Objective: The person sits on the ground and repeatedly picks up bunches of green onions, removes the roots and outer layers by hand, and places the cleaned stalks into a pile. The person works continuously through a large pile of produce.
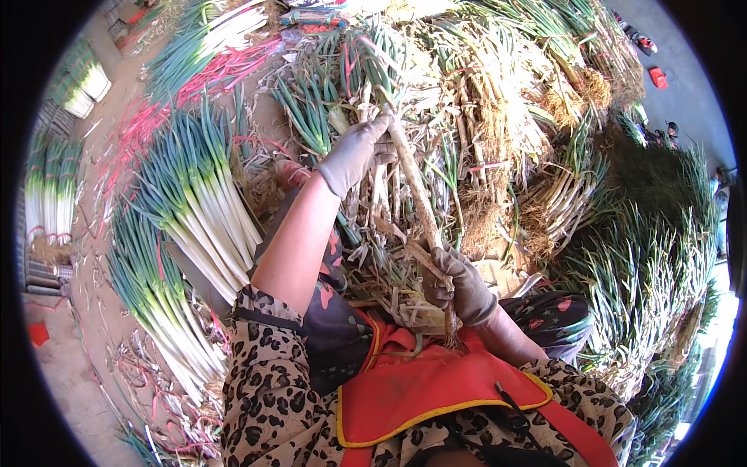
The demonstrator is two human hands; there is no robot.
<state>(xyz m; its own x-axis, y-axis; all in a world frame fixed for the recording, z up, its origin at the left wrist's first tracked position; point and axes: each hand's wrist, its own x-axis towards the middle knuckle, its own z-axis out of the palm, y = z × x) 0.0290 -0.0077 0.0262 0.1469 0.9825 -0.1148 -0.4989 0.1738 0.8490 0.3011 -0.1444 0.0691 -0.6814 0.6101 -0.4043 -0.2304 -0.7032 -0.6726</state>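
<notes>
One long green onion (412, 175) with a brown, dry outer skin slants across the middle of the view, its green leaves away from me and its roots near my red apron (420, 385). My left hand (360, 153), in a pale work glove, grips it high up, just below the leaves. Lower down, my right hand (461, 286), in a dirty glove, is closed around the stalk near the root end. A strip of dry skin hangs loose beside the right hand. Loose peelings (385, 286) lie beneath the stalk.
Cleaned green onions (204, 216) lie at my left, with another pile (169, 315) nearer me. Pink ties (204, 79) are scattered beyond. Untrimmed bundles with roots (490, 128) lie ahead and right. A large mass of green onions (636, 280) stands at far right. Tied bundles (52, 192) stand at far left.
</notes>
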